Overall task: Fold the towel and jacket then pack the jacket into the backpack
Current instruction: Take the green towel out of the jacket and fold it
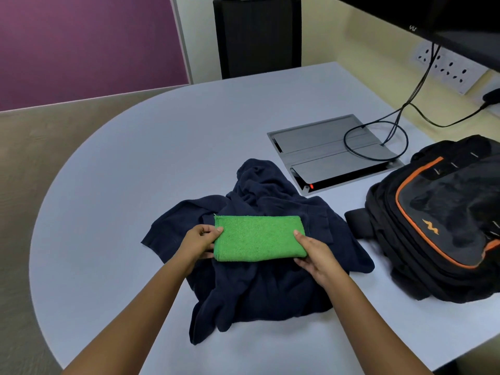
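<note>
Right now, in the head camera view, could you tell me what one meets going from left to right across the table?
left hand → green towel, held at both ends above the navy jacket → right hand → black and orange backpack.

Head view, down over table (113, 185)

Towel: we see our left hand (201, 240) and right hand (313, 254) gripping the folded green towel (258, 238).
Jacket: navy jacket (259, 280) crumpled beneath.
Backpack: black backpack (443, 220) right.
</note>
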